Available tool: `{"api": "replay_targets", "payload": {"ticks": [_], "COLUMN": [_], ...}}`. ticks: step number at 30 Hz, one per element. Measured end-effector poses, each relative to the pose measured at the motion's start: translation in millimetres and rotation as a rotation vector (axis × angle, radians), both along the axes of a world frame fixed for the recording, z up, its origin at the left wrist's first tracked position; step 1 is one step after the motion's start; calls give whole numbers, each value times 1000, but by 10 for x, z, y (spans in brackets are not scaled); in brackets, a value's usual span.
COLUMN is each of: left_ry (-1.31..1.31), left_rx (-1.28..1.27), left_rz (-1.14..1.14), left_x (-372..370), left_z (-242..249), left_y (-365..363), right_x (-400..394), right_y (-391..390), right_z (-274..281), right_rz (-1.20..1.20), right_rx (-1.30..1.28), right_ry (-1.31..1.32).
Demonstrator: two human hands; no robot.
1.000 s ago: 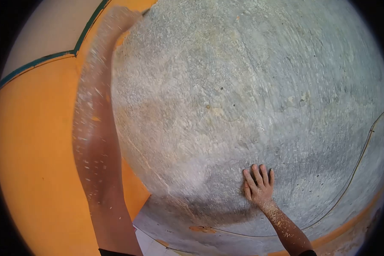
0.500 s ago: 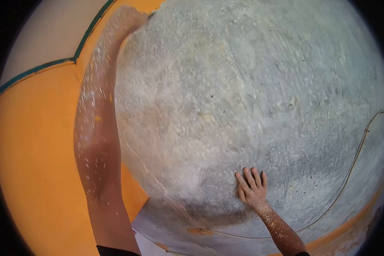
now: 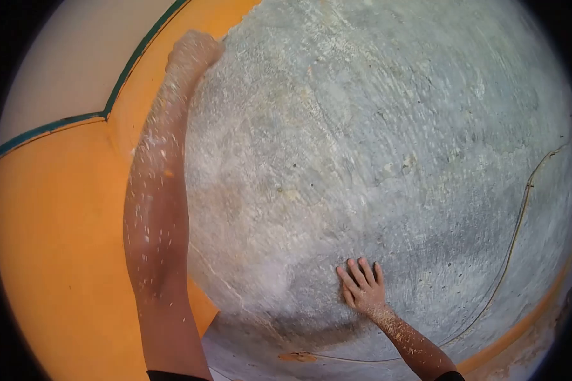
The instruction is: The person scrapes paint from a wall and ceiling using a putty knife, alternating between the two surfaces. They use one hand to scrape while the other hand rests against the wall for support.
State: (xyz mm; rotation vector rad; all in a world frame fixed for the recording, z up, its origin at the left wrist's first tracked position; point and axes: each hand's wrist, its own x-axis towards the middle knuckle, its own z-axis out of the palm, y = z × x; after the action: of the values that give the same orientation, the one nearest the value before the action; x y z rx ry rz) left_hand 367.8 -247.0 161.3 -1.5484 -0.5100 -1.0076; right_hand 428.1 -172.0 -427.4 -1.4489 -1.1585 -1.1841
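Note:
My left arm stretches up along the left side of the grey scraped wall (image 3: 388, 165), dusted with pale flakes. My left hand (image 3: 194, 52) is closed near the top, by the ragged border where orange paint (image 3: 57, 241) meets the bare grey surface. Motion blurs its fingers, and whatever they grip is hidden. Lower down, my right hand (image 3: 365, 291) lies flat against the grey wall with its fingers spread. Pale specks cover the right forearm too.
A green trim line (image 3: 111, 101) separates the orange paint from a beige area at upper left. A thin cord (image 3: 518, 235) curves along the wall at right and runs toward an orange patch (image 3: 297, 357) at the bottom. An orange strip (image 3: 521, 336) edges the lower right.
My left hand sits lower and its fist shows more fully, close to the orange border. The view has shifted a little. My right hand stays flat on the wall.

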Motion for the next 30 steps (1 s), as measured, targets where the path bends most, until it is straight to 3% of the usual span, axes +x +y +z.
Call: {"api": "replay_targets", "payload": {"ticks": [4,8,22,24,27,30], "left_ry": [-28,87,102,103,-158,-180], "left_rx": [75,-180,-138,-101,110,52], "left_rz": [-33,257,321,280,-52,-65], "left_x": [41,-31,15,37,110,70], "left_z": [-63,-120,-86,-35,27,305], "left_y": [14,-355,-291,-128,414,455], "right_x": [-6,-24,-41,-13,-20,-13], "right_y": [-41,-88,-42,-53,-30,-62], "right_z": [1,-1,-8,2,0,-2], "right_rz": [12,25,3,-1,-8,14], "right_rx": [-19,-85,-34,-38,-21,-58], "right_ry": [7,21,8,-4,-7,-4]}}
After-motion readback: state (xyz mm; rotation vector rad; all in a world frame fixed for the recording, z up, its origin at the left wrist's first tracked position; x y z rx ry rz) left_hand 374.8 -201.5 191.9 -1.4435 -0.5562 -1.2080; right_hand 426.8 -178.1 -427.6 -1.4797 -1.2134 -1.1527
